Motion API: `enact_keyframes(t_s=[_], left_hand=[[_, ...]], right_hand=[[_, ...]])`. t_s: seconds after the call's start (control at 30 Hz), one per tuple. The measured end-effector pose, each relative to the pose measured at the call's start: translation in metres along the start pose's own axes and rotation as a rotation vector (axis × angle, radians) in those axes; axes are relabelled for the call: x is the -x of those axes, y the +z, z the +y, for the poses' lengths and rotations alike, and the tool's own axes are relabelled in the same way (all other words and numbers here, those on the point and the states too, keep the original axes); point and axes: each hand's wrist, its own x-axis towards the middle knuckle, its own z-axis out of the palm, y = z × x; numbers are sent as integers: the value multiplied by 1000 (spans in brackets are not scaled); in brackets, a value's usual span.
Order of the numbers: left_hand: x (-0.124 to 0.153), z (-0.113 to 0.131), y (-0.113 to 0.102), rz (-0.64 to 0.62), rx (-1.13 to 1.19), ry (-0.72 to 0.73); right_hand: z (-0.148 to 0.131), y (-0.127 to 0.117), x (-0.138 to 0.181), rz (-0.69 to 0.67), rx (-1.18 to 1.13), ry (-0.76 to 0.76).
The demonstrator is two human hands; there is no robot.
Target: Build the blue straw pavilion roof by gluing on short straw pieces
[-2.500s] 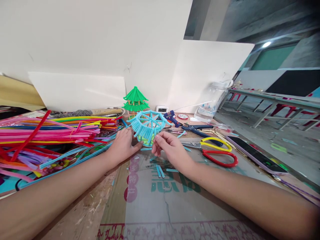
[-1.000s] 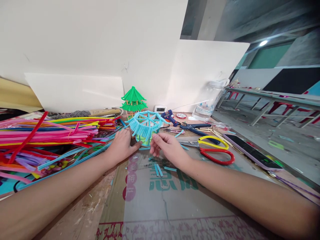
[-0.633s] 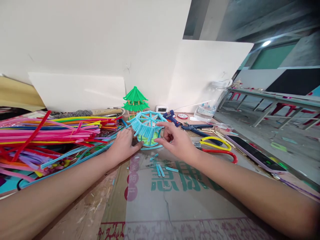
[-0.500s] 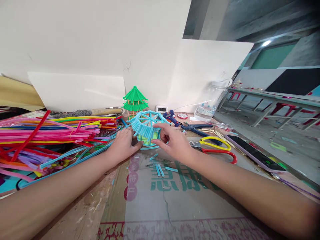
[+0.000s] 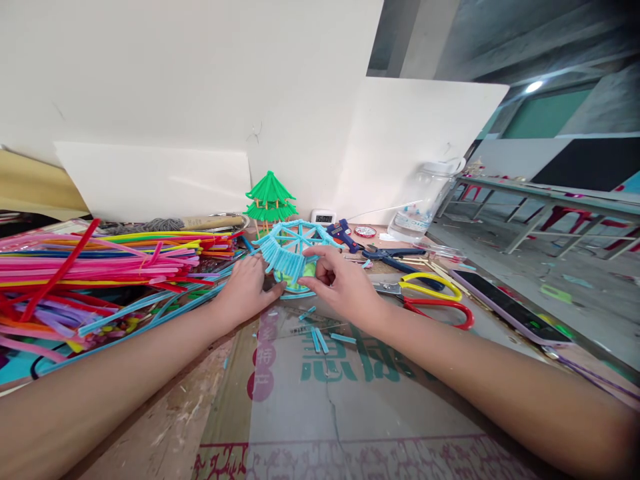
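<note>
A light-blue model roof point(image 5: 283, 257) made of pipe-cleaner pieces stands over a yellow-green base at the middle of the work surface. Its top is an open ring with spokes, and slats cover its front left side. My left hand point(image 5: 249, 287) steadies the model from the left, thumb by the base, with its other fingertips partly hidden. On the right, my right hand point(image 5: 345, 283) is curled, forefinger and thumb pinching the front slats from above and below. Short blue pipe-cleaner offcuts point(image 5: 320, 340) lie in front.
Bundles of coloured pipe cleaners point(image 5: 100, 263) fill the left. Behind the model stand a green pagoda point(image 5: 271, 200) and a small digital clock point(image 5: 323, 217). A glue gun point(image 5: 345, 235), pliers point(image 5: 395, 255), scissors point(image 5: 437, 303), a water bottle point(image 5: 420, 200) and a phone point(image 5: 507, 307) lie right.
My right hand has shifted very slightly left along the front slats, its forefinger and thumb still on them. My left hand and the model stay almost where they were.
</note>
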Motion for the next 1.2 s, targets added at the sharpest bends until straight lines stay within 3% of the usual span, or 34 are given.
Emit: enact_keyframes(t_s=[0.23,0.37,0.97,1.2], left_hand=[[1,-2,2,0,-9,-1],[1,-2,2,10,-36,10],[1,-2,2,14,-39,28],[3,1,1,17,-10,-7]], right_hand=[[-1,-14,-4,104,-29,-4],[-4,-23,-9,143,40,-91],[-6,-22,-8,38,60,-138],[-3,-28,-13,100,11,1]])
